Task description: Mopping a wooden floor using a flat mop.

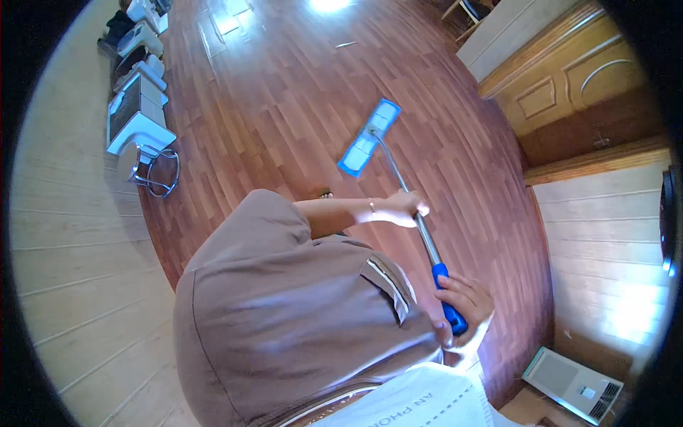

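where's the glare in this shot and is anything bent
Head view: glare whitens the plank floor near the top edge and part of the right wall; head view: fisheye distortion bows the floor's borders; head view: the blue mop head looks fairly sharp.

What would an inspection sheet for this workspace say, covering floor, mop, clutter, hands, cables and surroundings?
Surface: reddish-brown wood-plank floor, with bright glare at the far end.
Job's things: flat mop head, blue-edged, on the floor; metal mop pole with blue handle grip.
Clutter: one thin pale scrap on the floor.
Hands: left hand grips the pole; right hand holds the grip.
Cables: nothing seen.
Surroundings: wooden door and boxy appliance at right.
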Tool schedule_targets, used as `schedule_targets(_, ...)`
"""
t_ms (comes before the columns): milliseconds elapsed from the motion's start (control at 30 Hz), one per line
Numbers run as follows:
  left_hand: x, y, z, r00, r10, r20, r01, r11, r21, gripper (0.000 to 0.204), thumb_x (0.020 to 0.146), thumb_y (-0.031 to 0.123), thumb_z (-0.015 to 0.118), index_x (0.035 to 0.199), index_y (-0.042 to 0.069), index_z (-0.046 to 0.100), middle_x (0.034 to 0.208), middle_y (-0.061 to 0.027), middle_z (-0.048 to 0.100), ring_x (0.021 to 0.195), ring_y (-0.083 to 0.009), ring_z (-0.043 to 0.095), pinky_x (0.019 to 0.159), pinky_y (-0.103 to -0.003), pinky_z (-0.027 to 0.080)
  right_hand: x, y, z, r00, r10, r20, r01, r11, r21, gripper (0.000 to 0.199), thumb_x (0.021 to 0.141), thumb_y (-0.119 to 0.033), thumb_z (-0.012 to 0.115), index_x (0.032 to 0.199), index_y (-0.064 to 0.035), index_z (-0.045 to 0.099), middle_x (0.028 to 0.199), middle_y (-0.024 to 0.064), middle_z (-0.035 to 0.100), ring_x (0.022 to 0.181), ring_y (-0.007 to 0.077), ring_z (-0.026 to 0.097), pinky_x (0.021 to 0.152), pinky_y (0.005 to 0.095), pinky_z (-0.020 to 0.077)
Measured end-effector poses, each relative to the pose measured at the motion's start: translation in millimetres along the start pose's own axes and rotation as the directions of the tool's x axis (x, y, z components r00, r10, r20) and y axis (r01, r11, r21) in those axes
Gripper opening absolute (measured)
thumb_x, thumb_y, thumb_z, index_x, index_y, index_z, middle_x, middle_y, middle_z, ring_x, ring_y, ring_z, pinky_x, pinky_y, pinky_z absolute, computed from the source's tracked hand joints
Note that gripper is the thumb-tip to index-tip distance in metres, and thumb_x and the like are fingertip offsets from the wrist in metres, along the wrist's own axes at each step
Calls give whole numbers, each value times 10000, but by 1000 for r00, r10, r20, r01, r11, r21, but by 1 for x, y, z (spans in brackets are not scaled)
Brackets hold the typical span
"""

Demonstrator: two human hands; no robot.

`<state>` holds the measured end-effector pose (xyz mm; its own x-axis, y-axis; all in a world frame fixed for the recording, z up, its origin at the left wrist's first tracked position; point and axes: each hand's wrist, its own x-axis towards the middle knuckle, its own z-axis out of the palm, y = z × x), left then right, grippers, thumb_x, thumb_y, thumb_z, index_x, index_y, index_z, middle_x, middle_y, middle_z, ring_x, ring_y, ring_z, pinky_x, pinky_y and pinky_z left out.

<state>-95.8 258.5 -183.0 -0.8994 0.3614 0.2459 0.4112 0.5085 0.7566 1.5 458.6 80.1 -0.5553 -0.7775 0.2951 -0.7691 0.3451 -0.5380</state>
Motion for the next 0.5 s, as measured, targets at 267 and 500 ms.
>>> schedule_targets(267,10,109,78,962,120,245,-117,993,-29,107,599,128,634,629,93,538,660,-100,581,697,-351,594,569,-477,442,-103,-28,-53,972,-219,-80,200,960,-197,399,865,-423,534,922,-38,623,889,144,657,827,319,618,784,473,456)
schedule_targets(500,-25,175,113,939,215,269,-212,976,-40,122,575,199,646,661,114,638,659,-125,620,662,-356,622,567,-465,492,-172,-55,-122,908,-401,125,420,869,-262,393,909,-474,503,857,-90,570,856,98,641,803,304,608,804,496,461)
